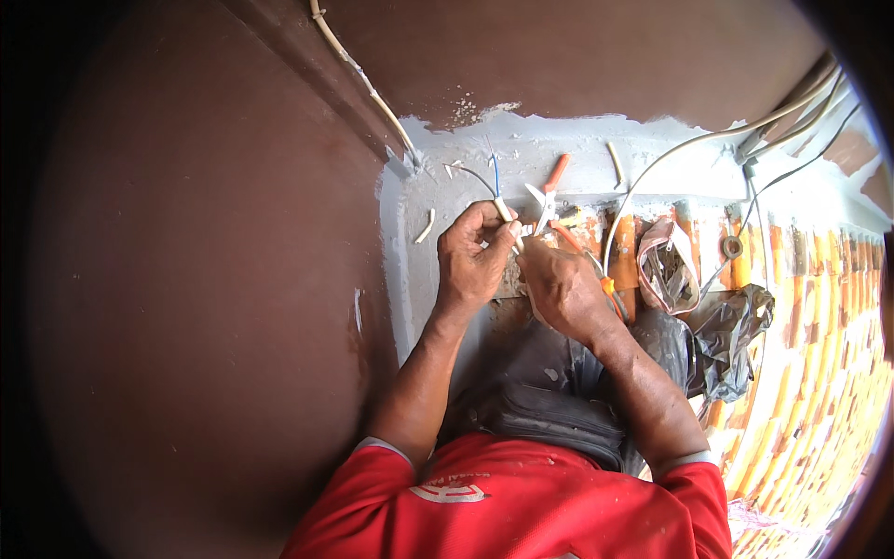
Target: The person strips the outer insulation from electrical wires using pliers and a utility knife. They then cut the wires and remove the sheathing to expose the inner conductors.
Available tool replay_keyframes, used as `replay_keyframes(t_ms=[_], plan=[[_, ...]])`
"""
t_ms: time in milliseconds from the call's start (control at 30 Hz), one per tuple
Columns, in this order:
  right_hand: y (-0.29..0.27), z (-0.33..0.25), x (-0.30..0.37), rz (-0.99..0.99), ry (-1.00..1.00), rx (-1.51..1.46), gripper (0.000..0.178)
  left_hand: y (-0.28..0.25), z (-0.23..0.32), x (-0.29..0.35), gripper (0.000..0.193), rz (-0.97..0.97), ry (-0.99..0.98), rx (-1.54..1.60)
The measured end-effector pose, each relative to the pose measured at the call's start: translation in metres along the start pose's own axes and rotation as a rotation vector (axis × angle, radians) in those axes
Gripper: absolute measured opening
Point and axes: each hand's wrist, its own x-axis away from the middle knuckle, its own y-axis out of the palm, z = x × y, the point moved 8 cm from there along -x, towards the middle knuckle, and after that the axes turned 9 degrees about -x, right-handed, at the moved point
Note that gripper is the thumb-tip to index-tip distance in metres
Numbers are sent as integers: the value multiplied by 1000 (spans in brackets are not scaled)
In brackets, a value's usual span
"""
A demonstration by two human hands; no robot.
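Note:
A white cable [504, 211] runs between my two hands, with a blue wire [496, 173] and a dark grey wire [474, 175] coming out of its far end. My left hand [473, 256] pinches the cable near that end between thumb and fingers. Just to the right and nearer, my right hand [566, 284] is closed round the cable's lower part; its fingertips are partly hidden. Beyond the right hand lies a cutting tool with orange handles [556, 173] and pale jaws. A second orange-handled tool [610, 286] shows beside the right wrist.
Brown walls [223, 279] rise on the left and ahead. Cable offcuts [426, 226] lie on the grey ledge [447, 149]. A loose cable [643, 172] curves along the right. An open pink-edged pouch [669, 267], a black plastic bag [734, 340] and a tape roll [732, 247] rest on orange roof tiles [792, 345].

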Motion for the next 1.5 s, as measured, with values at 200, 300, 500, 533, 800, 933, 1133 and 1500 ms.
replay_keyframes(t_ms=[200, 300, 500, 533, 800, 933, 1133, 1500], plan=[[77, 63, -30, -138, 139, 66, 21, -33, -92, -14, 15, 71, -272, -473], [127, 108, -45, -218, 227, 153, 26, -44, -107, -23, 13, 11, -299, -850], [153, 140, -41, -366, 448, 318, 31, -90, -27, -69, 14, 483, 123, -694], [154, 143, -41, -333, 417, 342, 33, -99, -6, -79, 20, 641, 269, -653], [65, 46, -142, -191, 234, 401, 33, -137, 28, -157, 16, 829, 205, -692], [18, 5, -217, 99, -67, 75, 30, -136, 21, -166, 11, 852, 202, -857], [-30, 103, -228, -31, 112, 497, 27, -136, 2, -162, 12, 853, 298, -814], [8, 172, -53, -181, 296, 602, 60, -144, 11, -167, 15, 771, 237, -827]])
